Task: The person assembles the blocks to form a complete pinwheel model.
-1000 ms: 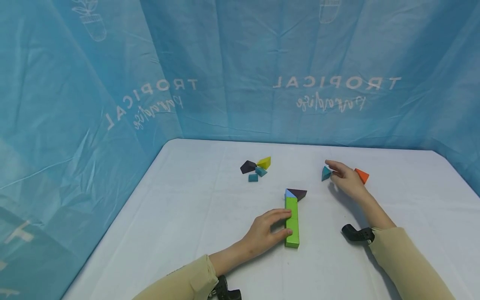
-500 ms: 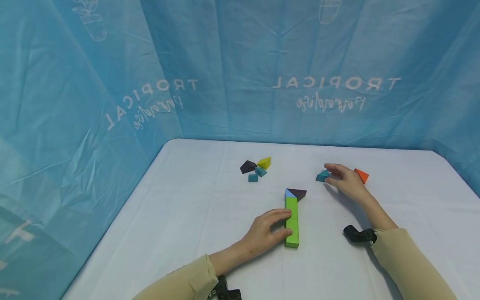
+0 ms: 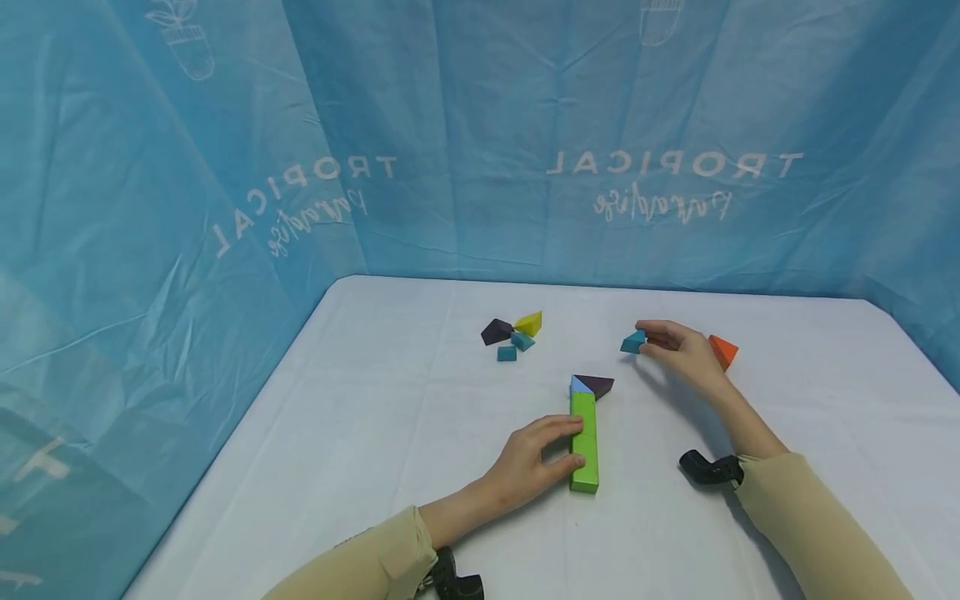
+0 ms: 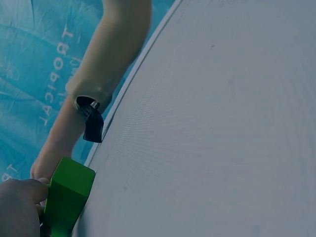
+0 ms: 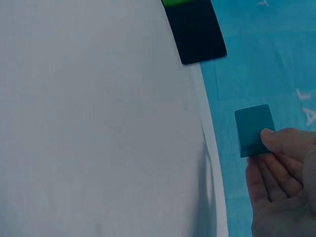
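Observation:
In the head view my left hand [image 3: 525, 467] rests at the left side of a row of bright green blocks [image 3: 585, 446], thumb and fingertips touching its upper edge. A light blue triangular block [image 3: 578, 385] and a dark triangular block [image 3: 597, 386] stand at the far end of this row. My right hand [image 3: 686, 357] pinches a teal triangular block [image 3: 633, 342] between thumb and fingers, off to the right of the row. The right wrist view shows a flat rectangular face of this teal block [image 5: 253, 129] under the thumb.
Toward the back stand a dark block [image 3: 496, 332], a yellow block [image 3: 529, 323] and two small teal blocks, one of them a little rectangle [image 3: 507, 354]. An orange block [image 3: 723, 352] sits just behind my right wrist. Blue curtains [image 3: 480, 167] border the white table [image 3: 360, 400].
My right hand has shifted left with the teal block, which has turned in its fingers and now sits higher. The left hand and the green row have stayed in place.

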`<action>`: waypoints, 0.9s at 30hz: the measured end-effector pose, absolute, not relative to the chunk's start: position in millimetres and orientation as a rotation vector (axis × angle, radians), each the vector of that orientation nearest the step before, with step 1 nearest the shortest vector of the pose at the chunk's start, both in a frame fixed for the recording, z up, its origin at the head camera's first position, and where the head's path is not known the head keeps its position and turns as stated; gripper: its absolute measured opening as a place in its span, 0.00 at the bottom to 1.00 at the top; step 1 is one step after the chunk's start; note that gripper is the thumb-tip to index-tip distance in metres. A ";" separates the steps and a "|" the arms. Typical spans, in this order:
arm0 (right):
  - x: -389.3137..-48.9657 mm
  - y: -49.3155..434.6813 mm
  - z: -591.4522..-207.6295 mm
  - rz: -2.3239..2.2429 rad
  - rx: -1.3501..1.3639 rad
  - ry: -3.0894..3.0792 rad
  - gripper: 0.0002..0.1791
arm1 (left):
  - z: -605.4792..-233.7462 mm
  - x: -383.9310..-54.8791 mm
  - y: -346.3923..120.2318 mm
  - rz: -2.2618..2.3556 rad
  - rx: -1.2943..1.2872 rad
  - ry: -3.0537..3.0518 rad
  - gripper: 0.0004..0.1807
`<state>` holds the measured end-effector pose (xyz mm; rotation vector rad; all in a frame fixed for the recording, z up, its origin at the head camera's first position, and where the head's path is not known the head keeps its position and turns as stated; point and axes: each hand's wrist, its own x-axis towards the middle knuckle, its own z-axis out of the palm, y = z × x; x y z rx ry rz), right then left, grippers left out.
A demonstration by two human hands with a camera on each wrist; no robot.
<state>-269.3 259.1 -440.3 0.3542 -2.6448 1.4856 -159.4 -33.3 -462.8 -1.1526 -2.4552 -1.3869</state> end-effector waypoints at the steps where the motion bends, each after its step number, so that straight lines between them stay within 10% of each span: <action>1: -269.9 253.7 -439.4 1.518 0.368 -2.633 0.25 | -462.7 -159.5 -33.8 -1.387 -1.150 -2.455 0.23; 27: -263.5 199.6 -445.2 1.788 0.503 -2.663 0.22 | -463.1 -160.1 -33.2 -1.324 -1.163 -2.455 0.22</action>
